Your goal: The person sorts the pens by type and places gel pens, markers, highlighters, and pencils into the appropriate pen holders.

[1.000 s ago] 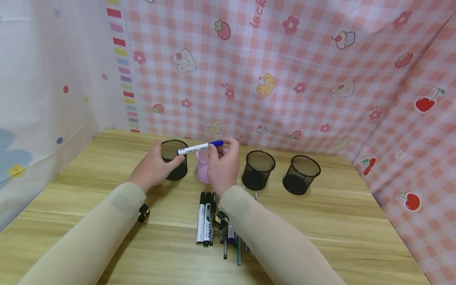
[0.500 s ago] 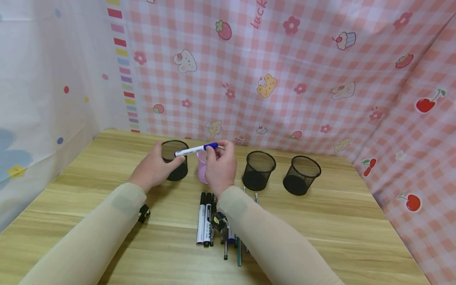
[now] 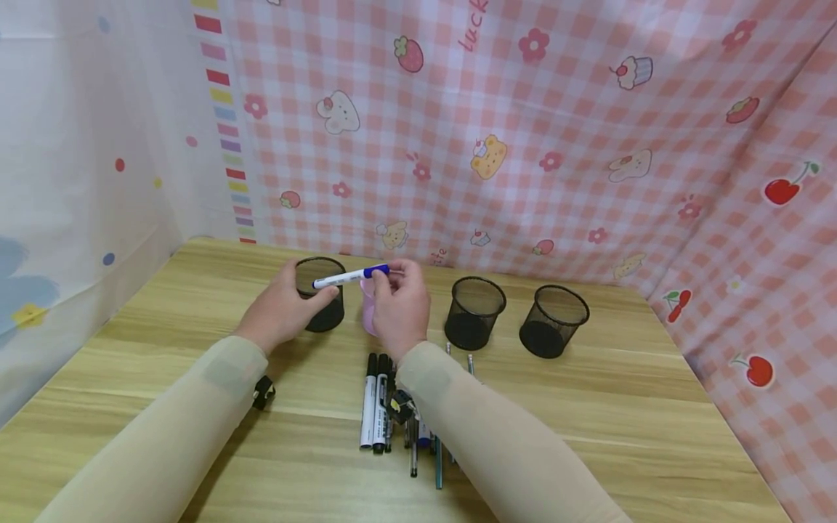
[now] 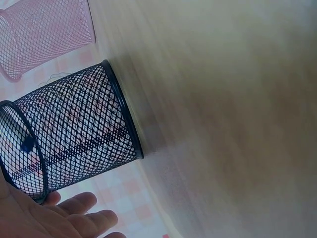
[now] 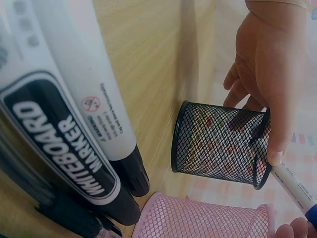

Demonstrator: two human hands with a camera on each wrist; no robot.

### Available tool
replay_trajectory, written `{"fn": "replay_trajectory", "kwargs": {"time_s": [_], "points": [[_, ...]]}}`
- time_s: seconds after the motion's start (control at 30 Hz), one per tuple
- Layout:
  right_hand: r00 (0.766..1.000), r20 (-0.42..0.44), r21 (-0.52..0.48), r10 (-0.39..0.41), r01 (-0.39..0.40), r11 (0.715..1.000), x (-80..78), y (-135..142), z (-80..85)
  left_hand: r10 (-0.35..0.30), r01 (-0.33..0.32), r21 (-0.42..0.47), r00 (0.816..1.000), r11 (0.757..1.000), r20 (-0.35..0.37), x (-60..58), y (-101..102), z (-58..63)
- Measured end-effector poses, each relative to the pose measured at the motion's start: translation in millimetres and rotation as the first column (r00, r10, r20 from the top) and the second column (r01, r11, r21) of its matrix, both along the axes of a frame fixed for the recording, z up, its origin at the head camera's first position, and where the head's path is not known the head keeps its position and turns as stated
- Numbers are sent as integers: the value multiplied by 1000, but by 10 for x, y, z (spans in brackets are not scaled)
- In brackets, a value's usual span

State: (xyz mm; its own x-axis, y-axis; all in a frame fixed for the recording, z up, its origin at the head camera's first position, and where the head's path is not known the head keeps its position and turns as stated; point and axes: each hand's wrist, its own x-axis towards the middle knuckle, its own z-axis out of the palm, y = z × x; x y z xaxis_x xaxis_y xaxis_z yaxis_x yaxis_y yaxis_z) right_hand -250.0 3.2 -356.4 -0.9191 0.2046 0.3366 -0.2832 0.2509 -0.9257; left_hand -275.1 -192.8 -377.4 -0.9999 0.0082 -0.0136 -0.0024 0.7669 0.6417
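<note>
My left hand holds a black mesh pen cup at the far left, thumb by the near side of its rim and fingers round the other side. In the left wrist view its fingers lie beside that cup's rim. My right hand pinches a whiteboard marker by its blue cap. The white barrel slants down to the left, and its blue lower end lies at the cup's mouth. Through the mesh that dark end shows inside the rim. A pink mesh cup stands partly hidden behind my right hand.
Two more black mesh cups, one in the middle and one at the right, stand on the wooden table. Black-capped whiteboard markers and several pens lie in front, partly under my right forearm. A checkered cloth hangs behind.
My right hand has moved left and slightly down with the marker, bringing its lower end to the left cup's mouth. The left hand stays at the cup.
</note>
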Motion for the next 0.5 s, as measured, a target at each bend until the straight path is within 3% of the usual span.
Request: {"fn": "replay_trajectory", "kwargs": {"time_s": [0.5], "points": [[1000,17,88,-15,13,996,-7,-20,-10,-5,6,-12,1000,1000,23,-2,3,14]]}}
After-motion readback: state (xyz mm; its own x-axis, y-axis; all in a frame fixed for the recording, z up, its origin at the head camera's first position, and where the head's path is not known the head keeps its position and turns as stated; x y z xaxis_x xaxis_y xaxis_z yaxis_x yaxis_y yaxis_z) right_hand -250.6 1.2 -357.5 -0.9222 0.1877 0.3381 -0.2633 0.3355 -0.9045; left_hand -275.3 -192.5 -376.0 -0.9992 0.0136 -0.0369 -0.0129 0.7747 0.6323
